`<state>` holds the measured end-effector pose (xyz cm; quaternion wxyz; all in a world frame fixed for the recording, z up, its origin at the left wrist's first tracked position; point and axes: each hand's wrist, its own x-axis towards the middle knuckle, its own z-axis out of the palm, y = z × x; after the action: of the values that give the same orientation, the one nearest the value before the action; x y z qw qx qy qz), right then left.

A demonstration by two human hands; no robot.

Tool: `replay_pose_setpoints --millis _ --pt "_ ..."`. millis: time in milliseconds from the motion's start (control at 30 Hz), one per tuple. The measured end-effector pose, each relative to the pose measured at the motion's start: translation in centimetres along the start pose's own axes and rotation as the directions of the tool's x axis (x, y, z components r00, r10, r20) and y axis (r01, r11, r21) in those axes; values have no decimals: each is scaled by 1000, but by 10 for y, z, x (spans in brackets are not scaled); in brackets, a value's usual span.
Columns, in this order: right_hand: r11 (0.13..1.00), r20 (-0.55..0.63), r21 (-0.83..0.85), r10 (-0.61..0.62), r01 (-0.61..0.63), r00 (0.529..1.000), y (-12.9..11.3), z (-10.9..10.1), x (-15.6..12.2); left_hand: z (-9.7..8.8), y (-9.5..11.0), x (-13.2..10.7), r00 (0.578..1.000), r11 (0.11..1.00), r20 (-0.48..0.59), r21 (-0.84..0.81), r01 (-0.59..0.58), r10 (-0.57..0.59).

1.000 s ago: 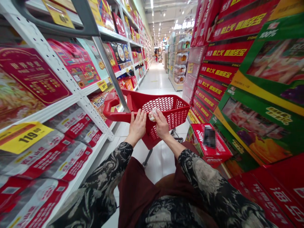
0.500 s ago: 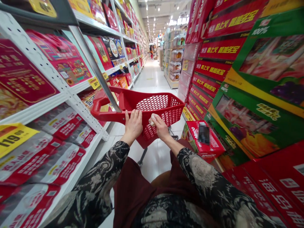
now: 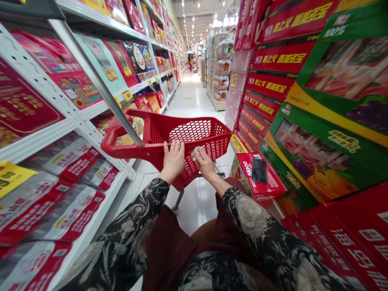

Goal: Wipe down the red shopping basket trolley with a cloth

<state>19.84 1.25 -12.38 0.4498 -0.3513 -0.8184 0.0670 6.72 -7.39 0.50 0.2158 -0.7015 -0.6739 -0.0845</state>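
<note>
A red plastic shopping cart (image 3: 157, 155) with a perforated basket and a metal bar stands before my knees. My left hand (image 3: 173, 161) is closed over the near rim of its basket, fingers bent at the edge. A little to the right, my right hand (image 3: 206, 162) pinches a crumpled whitish cloth (image 3: 197, 152) and presses it against the basket's perforated near side. The fingertips behind the cloth are partly hidden. No goods show in the visible part of the basket.
White shelves (image 3: 83, 117) with packaged goods line the left. Stacked red drink cartons (image 3: 266, 83) and green juice boxes (image 3: 318, 149) rise close on the right. A red box (image 3: 274, 178) with a blurred dark object on top sits beside my right knee. A tiled aisle (image 3: 192, 95) stretches ahead.
The cart's handle and bar have shifted left in view, and the left hand now lies slightly farther right along the rim. The right hand still presses the cloth against the basket.
</note>
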Motion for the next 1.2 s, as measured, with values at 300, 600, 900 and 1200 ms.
replay_pose_setpoints --millis 300,600,900,1200 --pt "999 21 0 -36 36 999 -6 -24 10 12 4 10 999 999 9 -27 -38 38" --pt "999 -80 41 13 -9 997 -4 -29 47 20 18 17 999 998 13 -64 -30 30" --pt "1000 -26 -23 1 -1 1000 21 -4 -3 20 18 21 1000 997 4 -73 11 -11" --pt "1000 -145 24 7 -3 989 7 -37 25 28 21 20 995 994 46 -67 -81 84"
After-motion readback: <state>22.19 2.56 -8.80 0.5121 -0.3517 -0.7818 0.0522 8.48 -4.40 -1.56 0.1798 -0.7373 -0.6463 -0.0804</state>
